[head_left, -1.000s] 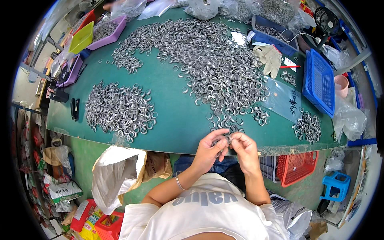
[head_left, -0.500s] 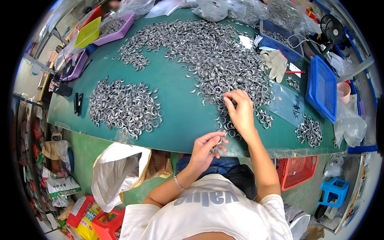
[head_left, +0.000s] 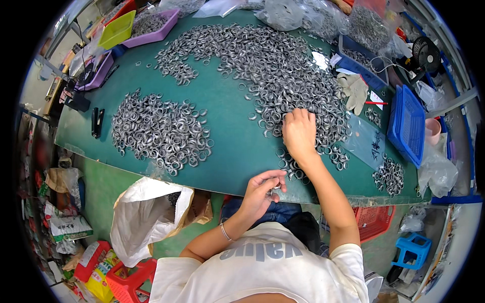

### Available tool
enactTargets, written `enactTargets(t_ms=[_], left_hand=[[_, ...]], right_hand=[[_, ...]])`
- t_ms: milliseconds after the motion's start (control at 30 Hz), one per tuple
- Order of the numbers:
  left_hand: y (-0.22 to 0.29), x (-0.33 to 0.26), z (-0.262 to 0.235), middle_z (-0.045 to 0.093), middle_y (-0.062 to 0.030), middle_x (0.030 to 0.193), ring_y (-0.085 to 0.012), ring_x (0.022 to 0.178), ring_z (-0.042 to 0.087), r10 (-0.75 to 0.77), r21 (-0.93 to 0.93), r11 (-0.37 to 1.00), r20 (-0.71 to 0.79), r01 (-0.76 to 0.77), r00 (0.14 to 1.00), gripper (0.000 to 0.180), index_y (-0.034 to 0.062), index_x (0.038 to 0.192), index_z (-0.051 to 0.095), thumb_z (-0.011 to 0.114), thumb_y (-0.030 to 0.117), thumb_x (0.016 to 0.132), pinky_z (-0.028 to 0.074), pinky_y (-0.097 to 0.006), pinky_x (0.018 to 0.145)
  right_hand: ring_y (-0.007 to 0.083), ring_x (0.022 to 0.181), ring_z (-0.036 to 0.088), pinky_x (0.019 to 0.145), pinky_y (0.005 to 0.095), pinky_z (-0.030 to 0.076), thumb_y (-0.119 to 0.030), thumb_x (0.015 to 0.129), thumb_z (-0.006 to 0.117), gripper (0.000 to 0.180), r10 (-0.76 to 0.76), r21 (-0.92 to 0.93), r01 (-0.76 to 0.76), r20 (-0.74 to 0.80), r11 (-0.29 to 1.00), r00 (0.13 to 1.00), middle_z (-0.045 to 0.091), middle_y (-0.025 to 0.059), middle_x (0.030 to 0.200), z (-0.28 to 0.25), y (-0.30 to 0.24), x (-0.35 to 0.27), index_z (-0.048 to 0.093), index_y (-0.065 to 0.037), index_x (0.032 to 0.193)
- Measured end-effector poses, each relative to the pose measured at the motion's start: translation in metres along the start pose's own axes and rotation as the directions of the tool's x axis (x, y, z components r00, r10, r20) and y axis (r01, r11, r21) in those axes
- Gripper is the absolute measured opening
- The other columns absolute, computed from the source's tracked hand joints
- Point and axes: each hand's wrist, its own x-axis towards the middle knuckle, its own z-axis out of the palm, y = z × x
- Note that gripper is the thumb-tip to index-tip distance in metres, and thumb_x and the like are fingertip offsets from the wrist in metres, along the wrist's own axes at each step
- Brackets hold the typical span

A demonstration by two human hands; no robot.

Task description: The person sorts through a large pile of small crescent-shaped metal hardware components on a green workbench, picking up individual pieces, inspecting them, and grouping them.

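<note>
A large pile of grey metal rings (head_left: 273,65) spreads over the green table (head_left: 227,146). At its near edge, my right hand (head_left: 299,132) reaches in with the fingers together and bent down onto the rings; what lies under the fingertips is hidden. Close to the table's front edge, my left hand (head_left: 263,191) is curled, palm partly up, around a few metal rings that show between thumb and fingers. Some loose rings (head_left: 292,166) lie between the two hands. A second heap of rings (head_left: 160,132) sits to the left.
An open white sack (head_left: 151,217) stands below the front edge. Blue baskets (head_left: 406,123), a clear bag (head_left: 368,144), a small ring heap (head_left: 388,177) and a glove (head_left: 353,91) lie right. A black stapler (head_left: 97,122) is left. Another person's hand (head_left: 345,6) shows at the far edge.
My right hand has moved slightly up onto the pile, and its fingers have gone from a loose pinch to bent down among the rings. My left hand has curled in more. The view has shifted slightly.
</note>
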Motion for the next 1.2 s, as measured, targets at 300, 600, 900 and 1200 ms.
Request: enactTargets(t_ms=[300,600,900,1200], left_hand=[[0.002,0.002,-0.003,0.058,-0.0044,0.083,-0.0132,0.072,0.057,-0.017,-0.056,0.998,-0.024,0.016,1.0,0.02,0.0008,0.102,0.059,0.052,0.006,0.085,0.041,-0.021,0.05],[0.001,0.003,0.0,0.057,-0.0052,0.083,-0.0129,0.072,0.056,-0.019,-0.04,0.999,-0.032,0.017,0.999,0.02,0.0002,0.103,0.059,0.051,0.006,0.085,0.041,-0.021,0.049],[0.004,0.0,0.002,0.052,-0.0038,0.077,-0.0124,0.065,0.052,-0.068,-0.119,0.99,0.026,0.071,0.997,0.023,0.0002,0.108,0.054,0.05,0.014,0.09,0.038,-0.021,0.045],[0.003,0.004,0.005,0.051,-0.005,0.086,-0.0119,0.066,0.048,-0.104,-0.133,0.985,0.021,0.106,0.994,0.031,0.0013,0.114,0.052,0.044,0.024,0.095,0.036,-0.019,0.046]], right_hand=[[0.0184,0.062,0.057,0.058,0.0282,0.043,-0.007,0.081,0.059,0.013,0.322,0.774,-0.516,0.414,0.368,0.851,0.059,0.0117,0.073,-0.022,0.046,-0.036,0.062,0.005,0.082],[0.0301,0.078,0.057,0.073,0.0381,0.041,-0.007,0.078,0.061,0.009,0.312,0.446,-0.339,0.134,0.828,0.94,0.062,0.014,0.078,-0.044,0.054,-0.045,0.062,0.002,0.079],[0.0287,0.08,0.051,0.071,0.0374,0.038,-0.008,0.071,0.067,0.014,0.143,0.374,-0.125,-0.02,0.919,0.989,0.055,0.0103,0.081,-0.056,0.013,-0.062,0.061,-0.001,0.081],[0.0277,0.072,0.057,0.068,0.0364,0.044,-0.007,0.072,0.067,0.01,0.421,0.536,-0.367,0.024,0.76,0.907,0.06,0.0117,0.075,-0.059,0.045,-0.086,0.062,-0.001,0.079]])
